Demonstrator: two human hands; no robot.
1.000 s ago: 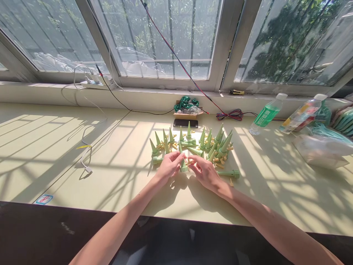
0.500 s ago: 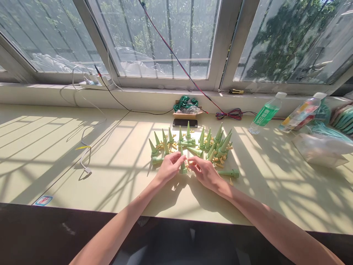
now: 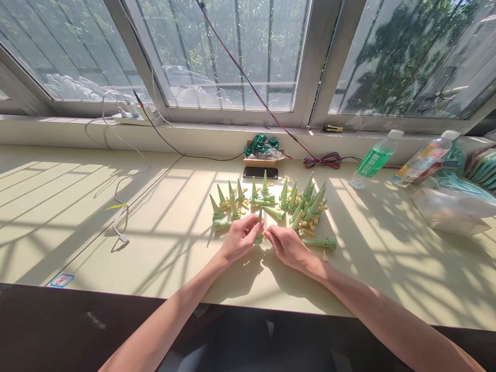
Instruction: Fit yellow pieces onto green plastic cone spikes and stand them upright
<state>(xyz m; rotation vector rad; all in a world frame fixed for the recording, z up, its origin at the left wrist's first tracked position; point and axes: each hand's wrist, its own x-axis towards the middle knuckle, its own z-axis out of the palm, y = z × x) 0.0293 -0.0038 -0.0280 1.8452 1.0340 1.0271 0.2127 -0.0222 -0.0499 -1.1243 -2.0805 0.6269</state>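
Between the fingers of my left hand [image 3: 241, 237] stands a green plastic spike [image 3: 260, 216], its pointed end up and its wider end low near the table. My right hand [image 3: 285, 245] is closed in a pinch just right of the spike; a small yellow piece [image 3: 265, 235] shows at its fingertips, touching or very near the spike's side. Behind both hands several more green cones [image 3: 306, 191] stand upright, with small yellow pieces [image 3: 309, 225] scattered among them. One green spike [image 3: 321, 243] lies on its side to the right of my right hand.
A black phone [image 3: 260, 172] lies behind the cones, before a small box [image 3: 263, 155] of green material. Two bottles [image 3: 375, 160] lean at the right near a plastic bag [image 3: 445, 209]. A white cable [image 3: 123, 237] trails across the left of the table [image 3: 163, 258].
The spike in my left hand has shifted slightly right and tilted a little. My right hand's fingers have curled in more tightly beside it.
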